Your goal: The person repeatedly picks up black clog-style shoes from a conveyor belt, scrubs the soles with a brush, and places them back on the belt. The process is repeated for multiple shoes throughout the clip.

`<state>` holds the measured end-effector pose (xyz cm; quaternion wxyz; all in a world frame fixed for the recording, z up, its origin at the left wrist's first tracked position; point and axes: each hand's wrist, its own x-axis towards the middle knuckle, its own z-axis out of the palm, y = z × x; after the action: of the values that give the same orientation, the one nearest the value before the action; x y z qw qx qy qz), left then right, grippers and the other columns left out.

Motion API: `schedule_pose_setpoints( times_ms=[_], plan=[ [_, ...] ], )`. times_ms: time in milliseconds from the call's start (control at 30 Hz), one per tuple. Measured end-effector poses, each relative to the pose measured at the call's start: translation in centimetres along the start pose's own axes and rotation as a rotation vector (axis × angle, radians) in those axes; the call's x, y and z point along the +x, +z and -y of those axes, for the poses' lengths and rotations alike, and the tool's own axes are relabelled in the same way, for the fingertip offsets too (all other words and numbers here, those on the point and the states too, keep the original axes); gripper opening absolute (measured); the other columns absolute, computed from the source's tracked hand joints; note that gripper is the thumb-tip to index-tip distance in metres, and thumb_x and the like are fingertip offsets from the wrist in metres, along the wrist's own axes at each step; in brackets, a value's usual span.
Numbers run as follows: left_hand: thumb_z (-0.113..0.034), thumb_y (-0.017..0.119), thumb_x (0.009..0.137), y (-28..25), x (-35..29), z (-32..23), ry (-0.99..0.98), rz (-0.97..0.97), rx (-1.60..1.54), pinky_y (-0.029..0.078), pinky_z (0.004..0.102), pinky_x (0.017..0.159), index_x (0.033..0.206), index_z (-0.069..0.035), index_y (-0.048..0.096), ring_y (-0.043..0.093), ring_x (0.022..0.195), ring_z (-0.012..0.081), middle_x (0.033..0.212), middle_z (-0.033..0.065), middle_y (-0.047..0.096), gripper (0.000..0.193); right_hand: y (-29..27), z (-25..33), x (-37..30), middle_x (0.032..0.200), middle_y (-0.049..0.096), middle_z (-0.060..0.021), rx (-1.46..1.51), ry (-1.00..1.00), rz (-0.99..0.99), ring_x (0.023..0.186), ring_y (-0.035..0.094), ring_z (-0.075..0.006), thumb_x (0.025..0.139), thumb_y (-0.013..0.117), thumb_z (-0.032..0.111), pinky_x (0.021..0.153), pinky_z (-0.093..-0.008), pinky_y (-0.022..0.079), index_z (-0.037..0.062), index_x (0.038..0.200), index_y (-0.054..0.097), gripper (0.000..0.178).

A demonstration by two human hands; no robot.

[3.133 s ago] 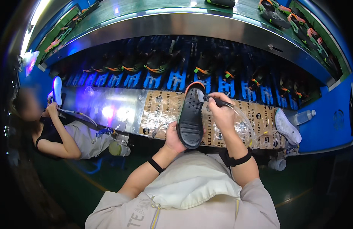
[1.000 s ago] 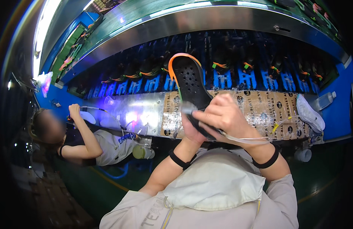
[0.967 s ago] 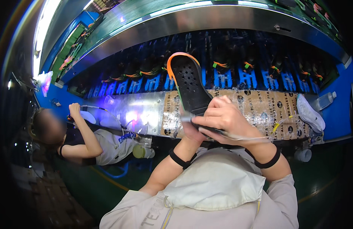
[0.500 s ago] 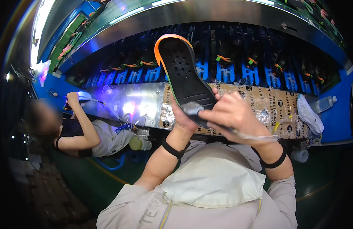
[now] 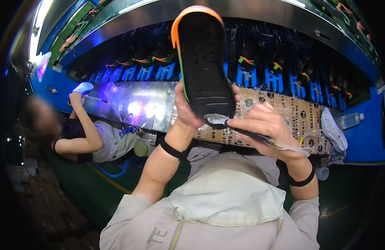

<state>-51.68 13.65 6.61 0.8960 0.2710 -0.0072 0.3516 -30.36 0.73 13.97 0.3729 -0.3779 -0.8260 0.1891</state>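
A black shoe sole (image 5: 203, 62) with an orange and green rim stands up in front of me, its inner face toward me. My left hand (image 5: 186, 108) cups its near end from beneath, with fingertips showing at the right edge. In my right hand (image 5: 265, 127) is a brush (image 5: 251, 135) with a dark handle and a clear tube running back along the wrist. Its pale, wet-looking bristles press on the sole's near end, just below the grooves. My right fingers are closed round the handle.
A cardboard-covered bench edge (image 5: 302, 116) lies beyond my hands, joining a metal plate (image 5: 148, 100) on the left. Blue racks (image 5: 246, 77) carry dark shoe parts behind. At right are a white shoe (image 5: 334, 131) and a clear bottle (image 5: 351, 120). A co-worker (image 5: 80, 137) sits at left.
The sole has come up and closer, turning more upright, its far end now higher in the picture. The brush tip stays at its near end, and my right hand has shifted slightly right and down.
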Motion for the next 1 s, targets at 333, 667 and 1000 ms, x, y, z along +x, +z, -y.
schedule_pose_setpoints(
  times_ms=[333,667,1000],
  plan=[
    [-0.068,0.039,0.105,1.5,1.9,-2.5,-0.154,-0.094,0.228,0.059,0.0582,0.106,0.159,0.005,0.044,0.070,0.122,0.0505,0.144,0.0343,0.063,0.090,-0.7,0.2,0.1,0.078,0.064,-0.0014,-0.146,-0.019,0.051,0.077,0.059,-0.0233,0.082,0.091,0.015,0.076,-0.0385,0.042,0.0114,0.115,0.084,0.034],
    [-0.032,0.054,0.114,0.9,3.4,-3.7,-0.408,-0.116,0.343,0.064,0.0342,0.093,0.147,0.001,0.062,0.078,0.105,0.0181,0.129,0.0144,0.076,0.047,-1.5,0.3,0.1,0.084,0.061,-0.0017,-0.081,-0.055,0.182,0.084,0.059,-0.0231,0.080,0.087,0.009,0.078,-0.0391,0.042,0.0124,0.118,0.081,0.039],
    [-0.036,0.054,0.114,1.3,3.8,-4.3,-0.509,-0.198,0.480,0.064,0.0316,0.089,0.141,-0.001,0.065,0.077,0.100,0.0161,0.122,0.0116,0.077,0.045,-1.1,0.2,0.2,0.082,0.061,-0.0008,-0.196,-0.004,0.075,0.084,0.059,-0.0231,0.081,0.089,0.012,0.078,-0.0394,0.042,0.0123,0.114,0.081,0.034]
  ],
)
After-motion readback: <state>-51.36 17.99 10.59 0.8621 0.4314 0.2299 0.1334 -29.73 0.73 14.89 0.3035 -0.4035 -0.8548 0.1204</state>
